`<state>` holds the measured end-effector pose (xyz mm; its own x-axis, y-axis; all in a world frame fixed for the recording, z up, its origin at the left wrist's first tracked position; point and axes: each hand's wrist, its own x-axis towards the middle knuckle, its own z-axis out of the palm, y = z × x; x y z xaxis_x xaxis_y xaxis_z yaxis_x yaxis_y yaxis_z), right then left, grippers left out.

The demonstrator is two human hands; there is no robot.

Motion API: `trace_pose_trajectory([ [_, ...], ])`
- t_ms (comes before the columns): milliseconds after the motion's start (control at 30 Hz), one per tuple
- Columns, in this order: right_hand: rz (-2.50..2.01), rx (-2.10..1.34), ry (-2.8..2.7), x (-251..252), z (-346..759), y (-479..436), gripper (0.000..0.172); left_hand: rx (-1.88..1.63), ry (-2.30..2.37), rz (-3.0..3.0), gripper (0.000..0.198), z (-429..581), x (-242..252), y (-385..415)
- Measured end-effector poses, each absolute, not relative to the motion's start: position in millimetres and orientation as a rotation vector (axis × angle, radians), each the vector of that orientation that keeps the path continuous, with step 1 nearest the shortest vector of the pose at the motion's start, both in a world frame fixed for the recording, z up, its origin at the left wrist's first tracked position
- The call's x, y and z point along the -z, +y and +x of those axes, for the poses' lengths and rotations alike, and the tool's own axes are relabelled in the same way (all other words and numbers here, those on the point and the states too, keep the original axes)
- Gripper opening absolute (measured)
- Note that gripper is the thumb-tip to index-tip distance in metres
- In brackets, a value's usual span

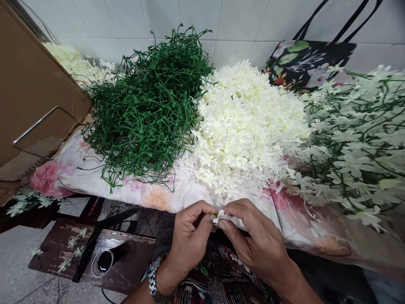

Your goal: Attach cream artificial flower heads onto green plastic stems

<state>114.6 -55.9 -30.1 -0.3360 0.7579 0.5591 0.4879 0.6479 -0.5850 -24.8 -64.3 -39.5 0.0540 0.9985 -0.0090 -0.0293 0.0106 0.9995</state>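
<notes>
- I see both hands grasping at the near edge of the tabletop, fingertips almost meeting: the left hand and the right hand pinch one white flower between thumbs and fingers.
- That white flower sits between the two hands; I make out small pale petals, fine white strands toward the right fingers and a yellowish-green speck by the left thumb, the fingers hiding the rest.
- Just beyond, I have a heap of cream-white blossoms, thin white strands along its near side.
- Beside it on the left lies a tangled pile of green stems, thin and curly.
- On the right I see white flowers on green stems.
- Farther back, a black floral bag stands by the tiled wall.
</notes>
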Motion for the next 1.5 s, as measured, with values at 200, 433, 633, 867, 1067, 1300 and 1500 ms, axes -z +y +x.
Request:
trace_pose_trajectory([
  [200,-0.940,-0.223,-1.953,34,112,-54,0.018,-1.173,1.140,1.051,0.025,-24,45,-67],
  [433,-0.900,-0.365,-1.952,33,113,-55,0.016,-1.222,1.175,1.178,0.021,-25,41,-66],
  [633,-0.905,-0.359,-1.960,31,114,-55,0.015,-1.276,1.239,1.436,0.017,-24,35,-66],
  [867,-0.970,-0.400,-1.937,33,113,-54,0.011,-1.350,1.261,1.681,0.017,-23,37,-66],
  [1067,-0.991,-0.416,-1.922,36,111,-53,0.014,-1.364,1.274,1.700,0.016,-21,38,-64],
  [1300,-0.986,-0.395,-1.910,39,107,-52,0.016,-1.352,1.287,1.629,0.017,-22,37,-63],
  [1500,-1.000,-0.417,-1.905,43,106,-52,0.017,-1.356,1.283,1.591,0.018,-21,39,-62],
])
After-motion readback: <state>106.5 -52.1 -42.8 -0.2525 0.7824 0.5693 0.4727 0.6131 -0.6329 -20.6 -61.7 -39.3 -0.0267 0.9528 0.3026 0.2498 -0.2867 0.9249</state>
